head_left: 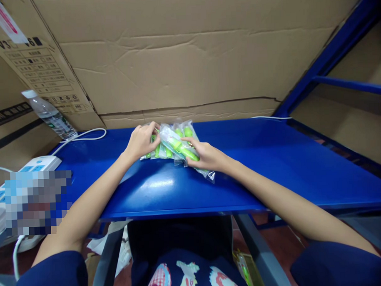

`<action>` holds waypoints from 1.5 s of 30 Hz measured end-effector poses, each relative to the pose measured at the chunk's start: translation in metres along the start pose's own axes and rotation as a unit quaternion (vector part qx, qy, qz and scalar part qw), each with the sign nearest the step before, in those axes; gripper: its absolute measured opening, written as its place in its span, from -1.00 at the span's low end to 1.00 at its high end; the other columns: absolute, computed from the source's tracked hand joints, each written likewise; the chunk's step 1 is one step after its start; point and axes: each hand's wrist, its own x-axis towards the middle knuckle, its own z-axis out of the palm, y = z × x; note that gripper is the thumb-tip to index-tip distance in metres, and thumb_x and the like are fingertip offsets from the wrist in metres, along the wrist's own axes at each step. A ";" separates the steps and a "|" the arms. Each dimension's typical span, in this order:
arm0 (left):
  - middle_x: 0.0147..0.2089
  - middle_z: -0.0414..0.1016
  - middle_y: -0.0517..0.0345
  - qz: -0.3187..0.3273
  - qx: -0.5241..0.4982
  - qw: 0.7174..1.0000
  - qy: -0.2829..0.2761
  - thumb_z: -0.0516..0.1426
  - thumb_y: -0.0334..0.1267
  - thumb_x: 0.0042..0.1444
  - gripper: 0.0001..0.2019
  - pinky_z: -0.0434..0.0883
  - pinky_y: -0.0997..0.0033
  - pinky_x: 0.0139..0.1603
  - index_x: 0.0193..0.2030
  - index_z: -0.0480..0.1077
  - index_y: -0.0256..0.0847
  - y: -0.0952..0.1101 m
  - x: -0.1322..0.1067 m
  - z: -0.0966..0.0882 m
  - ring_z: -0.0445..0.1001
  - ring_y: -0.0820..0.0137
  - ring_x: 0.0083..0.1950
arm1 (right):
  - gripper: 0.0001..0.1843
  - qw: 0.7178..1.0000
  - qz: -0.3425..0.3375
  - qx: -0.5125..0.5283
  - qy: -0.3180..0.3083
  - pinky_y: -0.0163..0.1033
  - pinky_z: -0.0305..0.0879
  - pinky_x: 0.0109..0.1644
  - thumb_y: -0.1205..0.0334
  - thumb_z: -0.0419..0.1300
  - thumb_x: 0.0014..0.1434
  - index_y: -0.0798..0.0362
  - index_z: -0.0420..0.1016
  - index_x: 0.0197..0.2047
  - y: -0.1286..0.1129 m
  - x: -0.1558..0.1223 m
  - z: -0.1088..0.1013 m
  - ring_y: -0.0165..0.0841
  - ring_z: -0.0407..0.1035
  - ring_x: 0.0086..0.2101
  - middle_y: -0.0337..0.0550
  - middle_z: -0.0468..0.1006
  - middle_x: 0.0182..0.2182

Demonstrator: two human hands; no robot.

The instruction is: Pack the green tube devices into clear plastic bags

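A small pile of clear plastic packets with bright green items (174,144) lies on the blue metal table (272,165), near its back middle. My left hand (142,140) rests on the left side of the pile, fingers curled and pinching a packet edge. My right hand (207,156) grips the packet at the pile's right side, whose clear end sticks out below the hand.
Cardboard sheets (181,60) wall the back. A plastic water bottle (50,115) leans at the far left. A white power strip (35,165) and white cable (84,136) lie on the table's left end. Blue shelf rails (347,84) run along the right.
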 end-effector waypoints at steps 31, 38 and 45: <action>-0.03 0.59 -0.05 -0.018 -0.028 0.999 0.006 -0.03 -0.22 0.30 -0.72 0.43 0.27 0.02 -0.08 0.44 -0.29 -0.013 0.007 -0.008 0.56 0.24 -0.05 | -0.23 0.999 0.002 -0.039 0.015 -0.23 0.23 -0.37 0.25 0.13 0.13 0.17 -0.01 0.38 -0.002 0.001 -0.011 -0.32 0.38 -0.43 -0.01 0.53 -0.23; -0.12 0.59 0.01 -0.025 -0.063 0.997 0.032 0.02 -0.19 0.29 -0.80 0.42 0.28 -0.01 -0.24 0.39 -0.23 -0.039 0.007 -0.008 0.54 0.28 -0.11 | -0.30 1.000 -0.021 0.003 0.019 -0.26 0.19 -0.40 0.25 0.20 0.09 0.13 0.11 0.28 0.001 0.000 -0.008 -0.41 0.25 -0.51 -0.18 0.45 -0.36; 0.03 0.47 0.00 0.026 -0.032 0.995 0.086 0.11 -0.24 0.25 -0.88 0.29 0.09 0.19 -0.18 0.43 -0.20 -0.032 0.005 -0.018 0.44 0.23 0.05 | -0.47 0.998 -0.051 -0.007 0.040 -0.28 0.18 -0.45 0.24 0.21 0.12 0.08 0.22 0.15 0.006 -0.002 -0.007 -0.45 0.20 -0.57 -0.31 0.36 -0.48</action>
